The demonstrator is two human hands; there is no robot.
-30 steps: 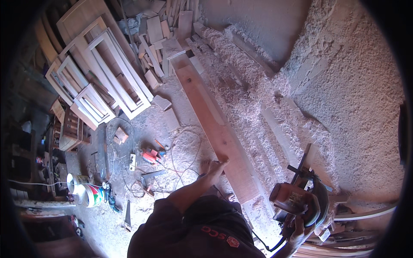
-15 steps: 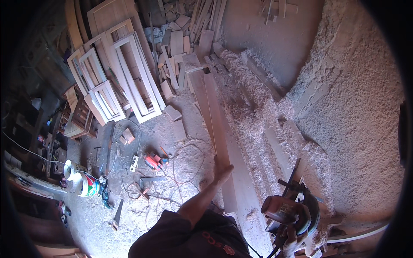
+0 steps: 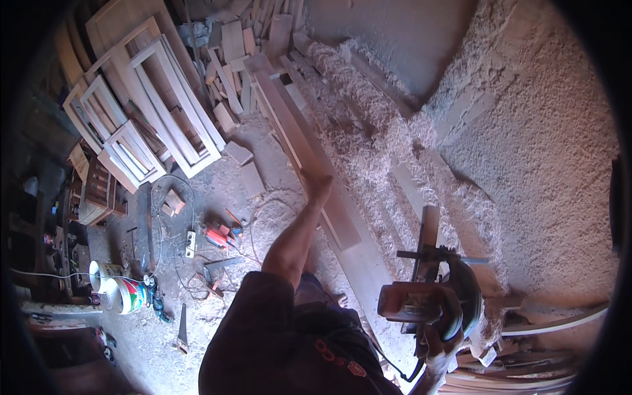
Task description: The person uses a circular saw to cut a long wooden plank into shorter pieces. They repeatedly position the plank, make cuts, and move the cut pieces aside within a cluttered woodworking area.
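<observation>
The left hand (image 3: pixel 318 185) grasps a long plank (image 3: pixel 341 225) while the right hand (image 3: pixel 437 342) holds a circular saw (image 3: pixel 419 301).

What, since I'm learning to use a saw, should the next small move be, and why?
Probably settle the board firmly on the plank before bringing the power saw closer: the left hand grips the board, while the right hand holds the saw off to its side.

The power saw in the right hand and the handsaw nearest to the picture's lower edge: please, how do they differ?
The power saw is held in the right hand, while the handsaw lies on the floor. The power saw has a bulky body with a reddish housing; the handsaw is thin and flat. The power saw looks larger than the handsaw, partly because it is nearer. Both are cutting tools.
</observation>
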